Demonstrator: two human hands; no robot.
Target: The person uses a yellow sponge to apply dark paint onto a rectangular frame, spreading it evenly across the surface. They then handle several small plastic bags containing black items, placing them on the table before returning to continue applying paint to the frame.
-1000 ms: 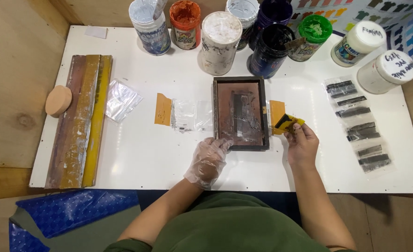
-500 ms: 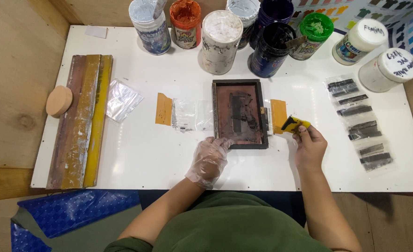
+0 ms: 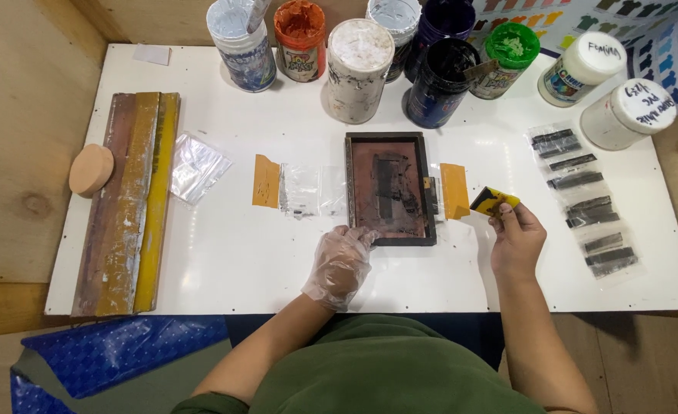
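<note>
The small dark-framed screen [image 3: 389, 188] is steadied flat on the white table [image 3: 224, 253] by the gloved left hand [image 3: 340, 264], fingers spread open on its near edge; a yellow ink-smeared scraper [image 3: 494, 202] is pinched in the bare right hand [image 3: 517, 241], kept just right of the frame, apparently so ink stays off the print.

Clear plastic glove on left hand [image 3: 339, 264], right hand [image 3: 517, 244] bare, green shirt.
</note>
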